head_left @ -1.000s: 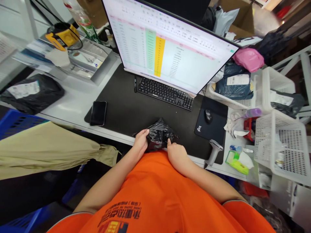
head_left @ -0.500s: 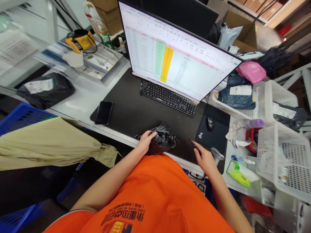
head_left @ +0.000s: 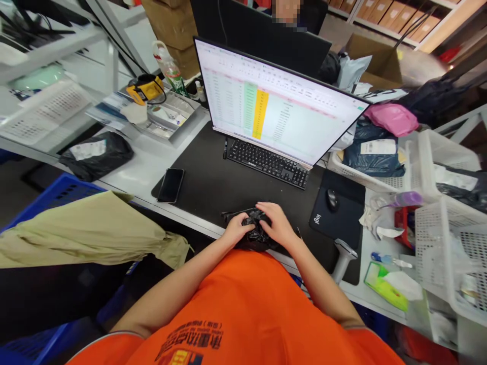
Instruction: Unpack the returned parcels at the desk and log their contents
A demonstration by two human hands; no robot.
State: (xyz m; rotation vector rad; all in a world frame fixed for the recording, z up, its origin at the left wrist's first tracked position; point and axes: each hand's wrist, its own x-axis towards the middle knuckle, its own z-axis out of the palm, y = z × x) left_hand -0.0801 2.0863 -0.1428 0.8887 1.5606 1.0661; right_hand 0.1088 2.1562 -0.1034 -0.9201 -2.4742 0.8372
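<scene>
A crumpled black plastic bag (head_left: 257, 233) lies at the front edge of the black desk mat (head_left: 205, 175), close against my orange shirt. My left hand (head_left: 236, 229) grips its left side, thumb on top. From the right, my right hand (head_left: 277, 224) closes on the same bag, fingers bent over its upper part. What the bag contains is hidden. Just right of my right wrist, a small thin object (head_left: 300, 234) rests on the mat, too small to name. Beyond the bag stand a black keyboard (head_left: 268, 163) and a monitor (head_left: 300, 116) displaying a spreadsheet.
A phone (head_left: 171, 185) lies left on the mat. To the right are a mouse (head_left: 332, 200), a handheld scanner (head_left: 344, 256) and white baskets (head_left: 431, 243). A wrapped black parcel (head_left: 97, 154) sits on the left of the desk. Part of another person (head_left: 287, 11) shows behind the monitor.
My right hand has come left from beside the mouse pad onto the black bag, leaving a thin dark object behind. My left hand stays on the bag. The view has shifted slightly.
</scene>
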